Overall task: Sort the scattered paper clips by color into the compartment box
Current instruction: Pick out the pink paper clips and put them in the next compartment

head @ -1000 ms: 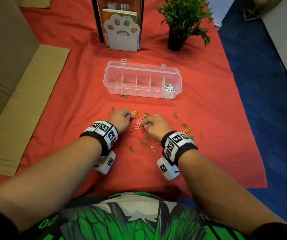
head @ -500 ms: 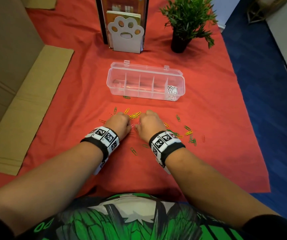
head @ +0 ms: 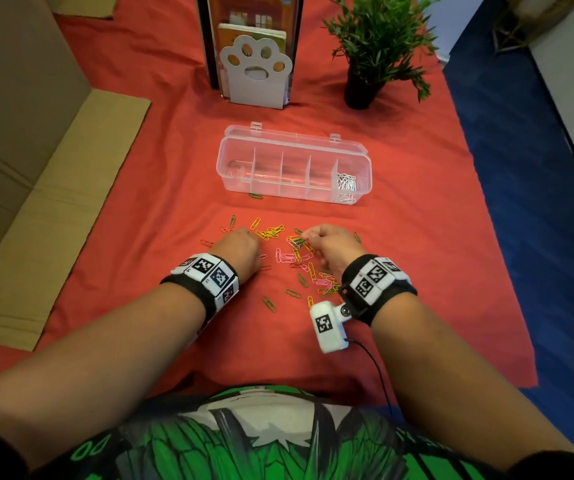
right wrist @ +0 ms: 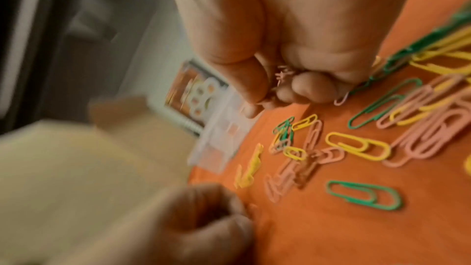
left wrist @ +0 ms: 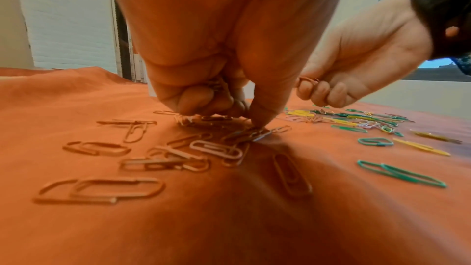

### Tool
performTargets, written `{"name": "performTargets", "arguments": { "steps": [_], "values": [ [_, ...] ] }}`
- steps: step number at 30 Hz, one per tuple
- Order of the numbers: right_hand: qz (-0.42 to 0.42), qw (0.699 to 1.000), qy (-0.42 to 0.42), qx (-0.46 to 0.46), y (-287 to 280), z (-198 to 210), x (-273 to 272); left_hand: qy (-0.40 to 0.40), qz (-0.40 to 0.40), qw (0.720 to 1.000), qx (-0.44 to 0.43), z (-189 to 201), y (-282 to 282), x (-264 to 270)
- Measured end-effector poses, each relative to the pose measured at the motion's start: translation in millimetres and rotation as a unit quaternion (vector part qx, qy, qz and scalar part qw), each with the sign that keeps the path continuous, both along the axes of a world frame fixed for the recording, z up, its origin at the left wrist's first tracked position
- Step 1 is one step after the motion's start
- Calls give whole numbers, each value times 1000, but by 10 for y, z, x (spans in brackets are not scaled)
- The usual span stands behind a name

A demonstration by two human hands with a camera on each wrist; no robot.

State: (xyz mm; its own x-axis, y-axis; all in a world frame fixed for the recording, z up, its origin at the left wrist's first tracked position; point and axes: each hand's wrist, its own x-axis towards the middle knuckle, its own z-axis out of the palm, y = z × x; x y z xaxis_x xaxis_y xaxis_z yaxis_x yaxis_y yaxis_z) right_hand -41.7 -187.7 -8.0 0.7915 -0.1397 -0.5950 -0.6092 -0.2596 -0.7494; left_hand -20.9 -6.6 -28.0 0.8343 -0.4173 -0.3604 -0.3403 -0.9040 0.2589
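Green, yellow, pink and red paper clips (head: pixel 296 254) lie scattered on the red cloth in front of the clear compartment box (head: pixel 230 168). Its rightmost compartment holds white clips (head: pixel 346 183); the other compartments look bare. My left hand (head: pixel 244 237) is curled on the cloth with red clips (left wrist: pixel 216 85) bunched in its palm, and its thumb (left wrist: pixel 262 114) presses on more red clips (left wrist: pixel 249 134). My right hand (head: pixel 310 237) hovers just above the pile, fingers curled around pink clips (right wrist: pixel 282 74). One green clip (head: pixel 255 196) lies against the box's front wall.
A paw-shaped white bookend (head: pixel 256 72) with books and a potted plant (head: pixel 379 46) stand behind the box. Flattened cardboard (head: pixel 53 202) lies along the cloth's left side. Blue floor (head: pixel 538 202) lies beyond the cloth's right edge.
The two hands have drawn apart: my right hand has moved right and turned, uncovering pink and yellow clips between the hands. The left hand has stayed on the red clips.
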Motion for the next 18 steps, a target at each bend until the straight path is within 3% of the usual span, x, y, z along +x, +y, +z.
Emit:
{"name": "performTargets", "arguments": {
  "steps": [3, 5, 7, 9, 11, 13, 15, 16, 17, 18],
  "values": [
    [-110, 973, 39, 199, -83, 77, -58, 19, 53, 994, -93, 22, -17, 13],
    [-129, 956, 49, 259, -130, 112, -98, 60, 128, 972, -189, 65, -35, 20],
    [-136, 947, 65, 284, -160, 120, -135, 143, 226, 918, -294, 115, -79, 36],
    [-144, 950, 66, 268, -174, 112, -159, 252, 329, 825, -385, 181, -131, 41],
    [-101, 977, 45, 185, -176, 78, -187, 340, 396, 729, -442, 270, -151, 38],
    [11, 999, 34, 26, -157, 51, -219, 397, 426, 647, -491, 344, -144, 42],
    [115, 984, 22, -137, -111, 48, -246, 423, 455, 586, -520, 371, -126, 56],
    [161, 965, 5, -209, -81, 44, -264, 430, 465, 573, -520, 375, -134, 58],
    [205, 938, -14, -280, -48, 38, -278, 430, 467, 580, -511, 358, -152, 53],
    [239, 910, -41, -337, -12, 23, -295, 413, 459, 615, -490, 333, -176, 46]
  ]
}}
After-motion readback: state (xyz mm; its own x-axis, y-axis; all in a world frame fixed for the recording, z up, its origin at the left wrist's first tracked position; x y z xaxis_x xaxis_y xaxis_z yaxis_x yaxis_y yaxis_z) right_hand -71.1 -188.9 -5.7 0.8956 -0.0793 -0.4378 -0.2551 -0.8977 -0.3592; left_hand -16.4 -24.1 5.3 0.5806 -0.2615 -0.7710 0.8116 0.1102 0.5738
